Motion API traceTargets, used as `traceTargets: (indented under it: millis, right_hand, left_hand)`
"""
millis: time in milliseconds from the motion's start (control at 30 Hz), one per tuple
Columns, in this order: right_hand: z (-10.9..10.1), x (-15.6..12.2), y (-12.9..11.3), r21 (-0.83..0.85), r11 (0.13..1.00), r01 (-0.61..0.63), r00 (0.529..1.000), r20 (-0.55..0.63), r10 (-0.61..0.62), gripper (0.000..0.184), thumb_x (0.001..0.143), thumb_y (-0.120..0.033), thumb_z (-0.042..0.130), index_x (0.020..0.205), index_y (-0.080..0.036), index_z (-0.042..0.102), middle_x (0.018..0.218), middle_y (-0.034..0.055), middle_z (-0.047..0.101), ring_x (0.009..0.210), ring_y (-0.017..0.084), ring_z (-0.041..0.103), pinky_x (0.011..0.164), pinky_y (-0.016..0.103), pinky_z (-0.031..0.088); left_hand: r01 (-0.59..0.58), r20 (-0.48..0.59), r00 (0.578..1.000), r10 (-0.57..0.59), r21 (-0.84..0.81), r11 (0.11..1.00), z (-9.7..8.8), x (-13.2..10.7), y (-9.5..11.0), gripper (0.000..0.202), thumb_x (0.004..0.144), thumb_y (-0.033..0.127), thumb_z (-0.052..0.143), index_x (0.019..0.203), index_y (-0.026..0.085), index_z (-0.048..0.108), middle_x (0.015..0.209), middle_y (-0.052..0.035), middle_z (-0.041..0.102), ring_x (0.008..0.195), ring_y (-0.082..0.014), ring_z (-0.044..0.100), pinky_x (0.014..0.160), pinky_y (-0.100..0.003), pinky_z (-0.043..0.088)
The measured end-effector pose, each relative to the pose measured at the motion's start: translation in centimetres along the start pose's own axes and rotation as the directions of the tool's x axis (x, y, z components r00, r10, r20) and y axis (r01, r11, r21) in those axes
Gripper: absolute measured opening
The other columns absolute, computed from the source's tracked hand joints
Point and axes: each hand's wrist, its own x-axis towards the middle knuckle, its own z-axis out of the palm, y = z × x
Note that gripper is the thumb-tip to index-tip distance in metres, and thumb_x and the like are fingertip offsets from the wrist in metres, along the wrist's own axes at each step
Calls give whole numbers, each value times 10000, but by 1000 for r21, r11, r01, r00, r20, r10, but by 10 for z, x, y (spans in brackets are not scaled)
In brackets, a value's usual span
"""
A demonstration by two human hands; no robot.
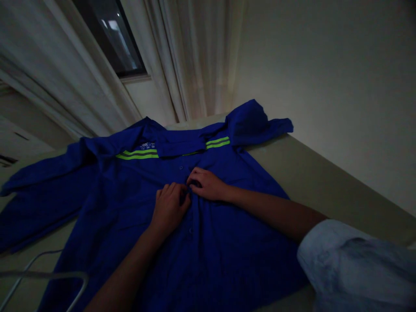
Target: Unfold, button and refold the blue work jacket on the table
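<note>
A blue work shirt (130, 203) with bright green stripes across the chest lies front-up on a beige surface (312, 177), collar toward the far side and sleeves spread out. Both of my hands meet at the shirt's button placket in the middle. My left hand (169, 207) has its fingers curled and pinches the fabric edge at a button. My right hand (206, 184) also pinches the placket from the other side, fingers closed on the cloth. The two hands touch each other.
A thin pale metal wire frame, possibly a hanger (45, 277), lies at the near left edge. White curtains (182, 56) and a dark window (113, 37) stand behind the surface. A plain wall (341, 86) runs along the right.
</note>
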Motion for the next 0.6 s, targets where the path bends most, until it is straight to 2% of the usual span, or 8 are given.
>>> traceTargets:
  millis: [133,233,300,333,400,467,500,600]
  right_hand:
    - [-20,4,-8,-85,996,-3,999,39,6,216,917,-136,708,1131,-166,706,1108,56,638,840,139,624,838,285,503]
    - [-74,11,-6,-213,976,-55,997,-69,41,334,935,-257,750,1250,-200,654,1227,80,644,938,173,660,920,331,519]
    - [-119,10,5,-351,915,-198,970,-207,130,342,947,-315,745,1254,-201,649,1235,97,664,1018,215,674,952,357,519]
    - [-141,7,14,-417,853,-315,937,-283,207,365,944,-339,750,1263,-196,646,1230,112,677,1047,242,681,953,373,522]
    - [-173,-5,38,-495,659,-566,821,-404,403,507,919,-377,779,1355,-185,606,1233,157,702,1080,306,696,938,413,529]
    - [-189,-20,65,-503,495,-709,703,-446,554,647,911,-405,787,1471,-197,538,1254,189,720,1106,350,707,927,435,532]
    - [-191,-27,77,-496,462,-735,672,-442,594,633,925,-408,770,1483,-215,541,1254,184,731,1114,350,712,926,427,531]
    - [-190,-38,101,-459,480,-748,662,-458,593,316,994,-381,667,1282,-254,704,1161,126,777,1079,302,734,905,364,529]
  left_hand:
    - [-38,18,999,36,131,991,2,-2,4,191,1051,272,477,1080,186,645,1020,-87,706,963,-282,643,823,-421,425]
    - [-28,47,999,19,202,979,3,-3,9,254,1079,274,423,1098,186,661,1060,-100,710,986,-287,655,848,-434,436]
    - [-11,81,997,-7,222,975,1,-2,12,290,1090,269,384,1123,189,661,1096,-106,708,1019,-292,662,873,-443,446]
    - [-3,115,993,-23,228,974,0,-1,14,303,1090,258,364,1136,190,655,1119,-111,705,1051,-298,663,887,-447,451]
    - [10,210,976,-59,231,973,-6,6,16,309,1079,224,342,1150,189,641,1155,-122,701,1103,-308,668,884,-445,468]
    - [14,301,950,-81,217,976,-13,16,16,265,1054,205,378,1128,193,632,1148,-117,712,1066,-304,697,815,-413,490]
    - [16,331,940,-85,207,978,-17,21,16,226,1037,208,414,1098,197,631,1124,-107,721,1017,-299,715,766,-393,493]
    - [6,350,934,-70,181,983,-23,32,14,125,986,235,502,1015,208,621,1051,-81,736,883,-285,734,684,-367,484]
